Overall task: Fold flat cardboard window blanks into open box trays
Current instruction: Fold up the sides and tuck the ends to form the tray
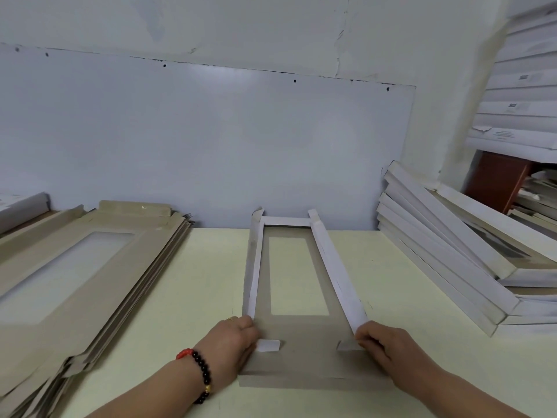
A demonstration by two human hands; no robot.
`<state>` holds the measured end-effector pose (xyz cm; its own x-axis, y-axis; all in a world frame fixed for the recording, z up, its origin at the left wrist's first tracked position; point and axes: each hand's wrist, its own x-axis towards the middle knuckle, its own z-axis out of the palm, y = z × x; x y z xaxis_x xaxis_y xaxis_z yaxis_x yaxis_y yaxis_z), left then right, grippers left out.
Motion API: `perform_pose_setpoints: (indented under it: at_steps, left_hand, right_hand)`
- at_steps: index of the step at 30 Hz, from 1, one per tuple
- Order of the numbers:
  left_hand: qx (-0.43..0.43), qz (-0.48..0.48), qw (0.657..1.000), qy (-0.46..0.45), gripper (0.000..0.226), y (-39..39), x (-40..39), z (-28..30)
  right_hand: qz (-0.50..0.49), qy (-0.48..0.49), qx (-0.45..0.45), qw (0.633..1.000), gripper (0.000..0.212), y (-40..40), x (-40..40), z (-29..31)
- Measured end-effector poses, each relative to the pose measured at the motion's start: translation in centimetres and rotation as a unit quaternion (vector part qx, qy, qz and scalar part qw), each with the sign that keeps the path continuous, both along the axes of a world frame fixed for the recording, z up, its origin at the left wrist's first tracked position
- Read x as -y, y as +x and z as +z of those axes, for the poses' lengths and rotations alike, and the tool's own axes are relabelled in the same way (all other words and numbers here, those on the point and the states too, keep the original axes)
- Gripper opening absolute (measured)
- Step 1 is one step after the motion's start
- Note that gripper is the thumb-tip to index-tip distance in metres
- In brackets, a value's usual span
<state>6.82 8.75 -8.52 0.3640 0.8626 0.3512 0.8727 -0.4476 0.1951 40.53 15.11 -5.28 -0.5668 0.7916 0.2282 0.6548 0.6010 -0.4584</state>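
A cardboard window blank [297, 330] lies lengthwise on the pale table [205, 297] in front of me, brown inside up. Its two long side walls stand folded up, white outside, and the far end wall is raised too. My left hand [233, 346] grips the near end of the left wall, where a small white corner tab [268, 346] is bent inward. At the near end of the right wall, my right hand [381, 349] pinches the wall with its grey tab [346, 346] turned inward. The near end flap [313, 381] lies flat.
A thick stack of flat brown window blanks [75, 276] lies at the left. Several finished white trays [446, 251] lean in a pile at the right, with more stacked boxes [518, 95] above. A white panel [211, 140] backs the table.
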Motion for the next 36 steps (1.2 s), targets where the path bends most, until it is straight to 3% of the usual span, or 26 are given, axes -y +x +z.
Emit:
perform_pose_setpoints:
  at_steps: [4, 8, 14, 18, 22, 24, 26, 31, 33, 36]
  left_hand:
    - [-0.026, -0.002, 1.0, 0.012, 0.009, 0.2, 0.3, 0.3]
    - [-0.005, 0.044, 0.998, -0.04, 0.041, 0.4, 0.6, 0.1]
    - [0.016, 0.035, 0.999, -0.032, 0.013, 0.3, 0.9, 0.4]
    - [0.046, -0.022, 0.999, -0.008, 0.017, 0.2, 1.2, 0.6]
    - [0.074, -0.007, 0.996, -0.042, 0.039, 0.2, 1.6, 0.8]
    - [0.033, -0.018, 0.998, -0.051, 0.05, 0.3, 1.6, 1.0]
    - [-0.02, -0.02, 0.997, -0.077, 0.064, 0.2, 1.7, 1.2]
    - [-0.072, -0.022, 0.987, -0.144, 0.092, -0.4, 2.2, 1.5]
    - [-0.059, -0.013, 0.987, -0.149, 0.091, -0.4, 2.2, 1.5]
    - [-0.005, 0.0, 0.991, -0.133, 0.073, 0.0, 2.0, 1.5]
  right_hand:
    - [-0.002, 0.017, -0.006, 1.0, 0.026, 0.1, 0.0, -0.2]
    - [0.001, 0.115, 0.0, 0.993, 0.017, -0.4, 0.6, -0.1]
    - [0.015, 0.181, 0.05, 0.982, 0.057, 0.7, 1.1, -0.1]
    - [0.044, 0.212, 0.111, 0.97, 0.084, 1.8, 1.3, 0.1]
    - [0.076, 0.157, 0.175, 0.969, 0.089, 2.6, 2.0, 1.2]
    - [0.09, 0.126, 0.216, 0.964, 0.093, 2.7, 2.1, 1.6]
    - [0.099, 0.091, 0.224, 0.965, 0.092, 2.6, 1.6, 1.3]
    - [0.096, 0.145, 0.177, 0.969, 0.081, 2.3, 1.1, 1.0]
    - [0.088, 0.165, 0.155, 0.97, 0.079, 2.0, 0.8, 0.8]
    - [0.081, 0.156, 0.094, 0.98, 0.062, 1.7, 0.1, 0.5]
